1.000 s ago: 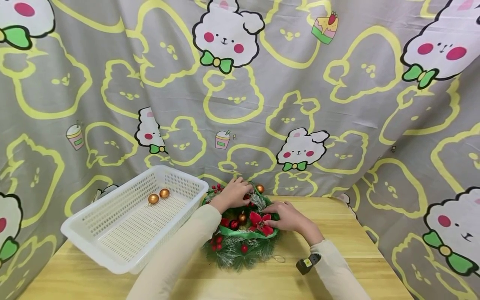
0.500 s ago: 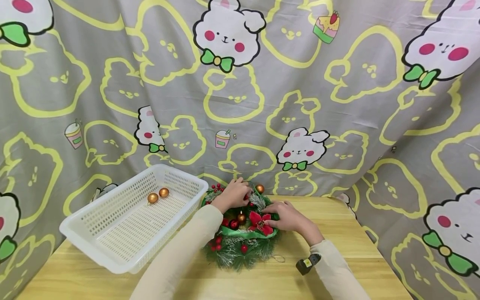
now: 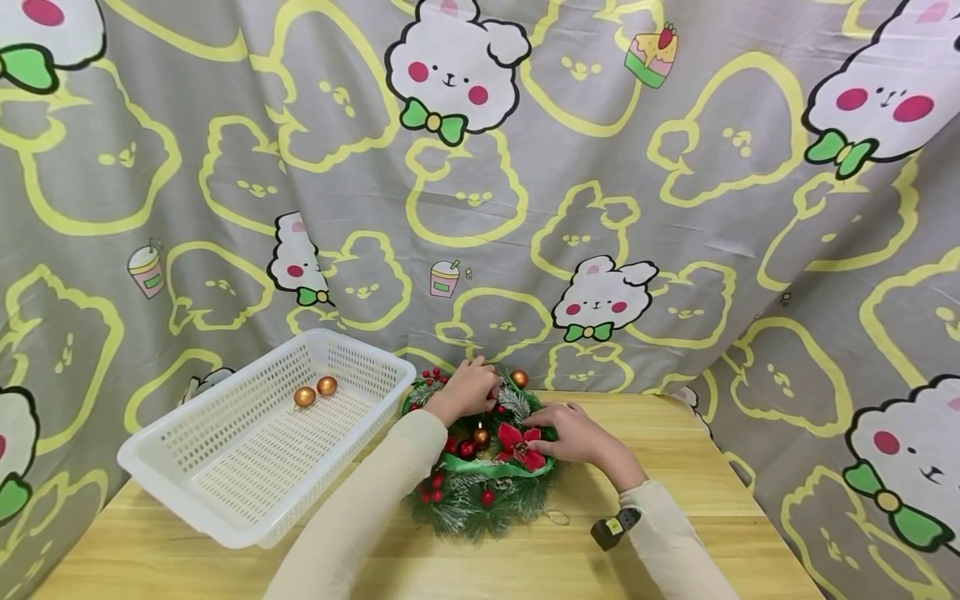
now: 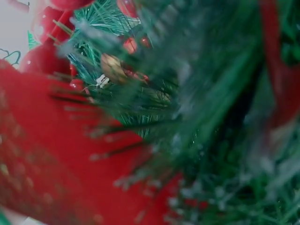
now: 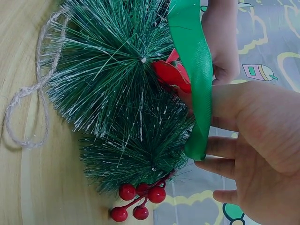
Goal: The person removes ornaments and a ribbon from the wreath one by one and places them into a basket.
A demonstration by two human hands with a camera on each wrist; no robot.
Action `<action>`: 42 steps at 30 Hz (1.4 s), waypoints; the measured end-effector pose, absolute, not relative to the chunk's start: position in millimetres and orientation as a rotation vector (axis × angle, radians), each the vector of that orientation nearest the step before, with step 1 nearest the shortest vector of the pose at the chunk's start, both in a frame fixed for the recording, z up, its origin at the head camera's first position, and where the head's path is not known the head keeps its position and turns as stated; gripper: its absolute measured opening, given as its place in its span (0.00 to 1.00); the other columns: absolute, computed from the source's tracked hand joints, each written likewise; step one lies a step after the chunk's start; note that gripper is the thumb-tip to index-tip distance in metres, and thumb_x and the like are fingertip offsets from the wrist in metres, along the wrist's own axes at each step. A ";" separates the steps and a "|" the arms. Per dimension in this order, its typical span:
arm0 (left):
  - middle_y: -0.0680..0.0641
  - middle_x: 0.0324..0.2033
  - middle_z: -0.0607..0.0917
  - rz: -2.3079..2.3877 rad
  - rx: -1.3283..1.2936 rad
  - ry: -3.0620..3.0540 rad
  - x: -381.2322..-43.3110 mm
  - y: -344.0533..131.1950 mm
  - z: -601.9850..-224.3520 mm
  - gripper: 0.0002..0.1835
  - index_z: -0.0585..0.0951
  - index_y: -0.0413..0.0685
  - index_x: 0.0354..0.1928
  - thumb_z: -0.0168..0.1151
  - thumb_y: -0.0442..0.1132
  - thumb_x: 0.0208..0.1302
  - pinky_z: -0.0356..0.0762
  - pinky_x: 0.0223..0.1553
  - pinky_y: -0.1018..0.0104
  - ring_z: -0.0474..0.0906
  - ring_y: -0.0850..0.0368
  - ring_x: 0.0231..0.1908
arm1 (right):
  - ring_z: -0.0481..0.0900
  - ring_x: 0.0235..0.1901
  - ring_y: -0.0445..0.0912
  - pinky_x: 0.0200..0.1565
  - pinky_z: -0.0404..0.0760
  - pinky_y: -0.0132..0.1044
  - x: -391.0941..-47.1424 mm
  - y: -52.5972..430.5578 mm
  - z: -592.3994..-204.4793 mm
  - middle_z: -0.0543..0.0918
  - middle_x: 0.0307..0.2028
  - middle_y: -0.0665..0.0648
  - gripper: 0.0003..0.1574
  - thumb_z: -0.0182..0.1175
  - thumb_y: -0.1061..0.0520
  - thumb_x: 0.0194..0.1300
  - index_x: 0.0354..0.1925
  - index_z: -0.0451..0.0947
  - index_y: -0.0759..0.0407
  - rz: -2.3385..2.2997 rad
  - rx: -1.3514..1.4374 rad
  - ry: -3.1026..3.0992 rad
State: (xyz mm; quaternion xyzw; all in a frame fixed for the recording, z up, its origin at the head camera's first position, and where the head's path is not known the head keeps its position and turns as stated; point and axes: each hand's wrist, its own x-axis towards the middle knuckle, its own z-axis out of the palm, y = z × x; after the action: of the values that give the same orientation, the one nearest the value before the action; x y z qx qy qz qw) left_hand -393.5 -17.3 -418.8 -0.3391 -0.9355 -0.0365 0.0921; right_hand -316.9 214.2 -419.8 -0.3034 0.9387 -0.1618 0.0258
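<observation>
A green Christmas wreath (image 3: 487, 504) with frosted needles, green ribbon (image 5: 199, 84) and red berries lies on the table. My left hand (image 3: 471, 390) reaches over its far side with bent fingers; their tips are hidden among the needles. My right hand (image 5: 262, 140) grips the wreath's right edge by the ribbon, its thumb beside a red poinsettia (image 3: 521, 448). Inside the ring sit a gold bauble (image 3: 481, 436) and a red bauble (image 3: 467, 450). Another gold ball shows at the far edge. A blurred red petal (image 4: 56, 154) and needles fill the left wrist view.
Left of the wreath stands a white plastic basket (image 3: 225, 521) holding two gold baubles (image 3: 316, 391). A twine loop (image 5: 28, 117) lies by the wreath on the wooden table (image 3: 660, 467). A patterned curtain (image 3: 480, 208) hangs close behind.
My left hand has shifted very slightly, and the gold bauble inside the ring sits a little further left and lower. My right hand stays where it was.
</observation>
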 end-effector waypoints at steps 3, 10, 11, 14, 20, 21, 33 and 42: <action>0.54 0.31 0.77 -0.108 -1.005 -2.779 -394.3 -17.6 -419.9 0.12 0.79 0.56 0.24 0.65 0.39 0.68 0.58 0.43 0.59 0.63 0.54 0.37 | 0.64 0.73 0.66 0.69 0.53 0.74 -316.8 214.0 -419.6 0.83 0.60 0.59 0.24 0.65 0.49 0.70 0.60 0.83 0.57 -0.496 -0.933 2.902; 0.55 0.27 0.74 -0.145 -0.985 -2.766 -395.7 -16.7 -422.0 0.17 0.73 0.56 0.21 0.61 0.37 0.71 0.55 0.42 0.59 0.60 0.55 0.35 | 0.64 0.73 0.66 0.69 0.53 0.74 -316.7 213.4 -420.1 0.83 0.59 0.59 0.24 0.65 0.49 0.71 0.60 0.82 0.57 -0.493 -0.935 2.903; 0.55 0.26 0.74 -0.164 -0.982 -2.755 -395.9 -16.4 -422.1 0.18 0.72 0.56 0.21 0.61 0.37 0.71 0.55 0.42 0.59 0.60 0.55 0.34 | 0.64 0.73 0.66 0.69 0.53 0.74 -316.7 213.3 -420.1 0.83 0.59 0.59 0.24 0.65 0.49 0.71 0.60 0.82 0.57 -0.495 -0.934 2.902; 0.54 0.22 0.72 -0.196 -0.964 -2.712 -397.0 -15.5 -421.7 0.19 0.70 0.55 0.20 0.59 0.37 0.72 0.55 0.43 0.58 0.61 0.55 0.32 | 0.64 0.73 0.66 0.69 0.54 0.74 -316.7 213.0 -420.0 0.83 0.59 0.59 0.23 0.65 0.50 0.71 0.60 0.83 0.57 -0.495 -0.935 2.901; 0.55 0.19 0.68 -0.216 -0.912 -2.667 -401.1 -14.1 -419.9 0.21 0.66 0.55 0.20 0.56 0.36 0.74 0.55 0.43 0.56 0.61 0.54 0.31 | 0.65 0.72 0.66 0.68 0.55 0.73 -317.4 212.9 -419.9 0.84 0.59 0.59 0.23 0.65 0.50 0.70 0.59 0.83 0.57 -0.486 -0.939 2.911; 0.55 0.19 0.68 -0.221 -0.906 -2.670 -401.9 -14.2 -419.9 0.21 0.66 0.55 0.19 0.56 0.36 0.74 0.54 0.43 0.56 0.61 0.54 0.31 | 0.65 0.72 0.65 0.68 0.55 0.73 -317.6 212.8 -419.9 0.84 0.59 0.59 0.23 0.65 0.50 0.70 0.59 0.83 0.56 -0.486 -0.939 2.912; 0.53 0.22 0.79 -0.266 -0.852 -2.774 -400.3 -22.4 -410.5 0.18 0.76 0.53 0.20 0.61 0.37 0.73 0.53 0.42 0.58 0.66 0.54 0.33 | 0.65 0.72 0.66 0.69 0.54 0.74 -316.4 212.0 -420.1 0.84 0.59 0.59 0.23 0.65 0.50 0.70 0.59 0.83 0.56 -0.488 -0.933 2.911; 0.53 0.35 0.88 -0.312 -0.823 -2.817 -401.2 -31.5 -408.8 0.08 0.88 0.53 0.35 0.63 0.38 0.72 0.67 0.48 0.53 0.78 0.50 0.43 | 0.66 0.71 0.67 0.68 0.55 0.74 -318.1 212.6 -421.8 0.84 0.59 0.59 0.23 0.65 0.49 0.70 0.59 0.83 0.56 -0.479 -0.951 2.920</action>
State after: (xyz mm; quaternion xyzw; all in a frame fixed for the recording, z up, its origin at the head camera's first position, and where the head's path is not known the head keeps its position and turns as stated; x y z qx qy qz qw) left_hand -401.2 -31.5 -408.8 -0.2776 -0.9502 -0.1053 0.0952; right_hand -318.1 212.6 -421.8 -0.3059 0.9393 -0.1542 0.0165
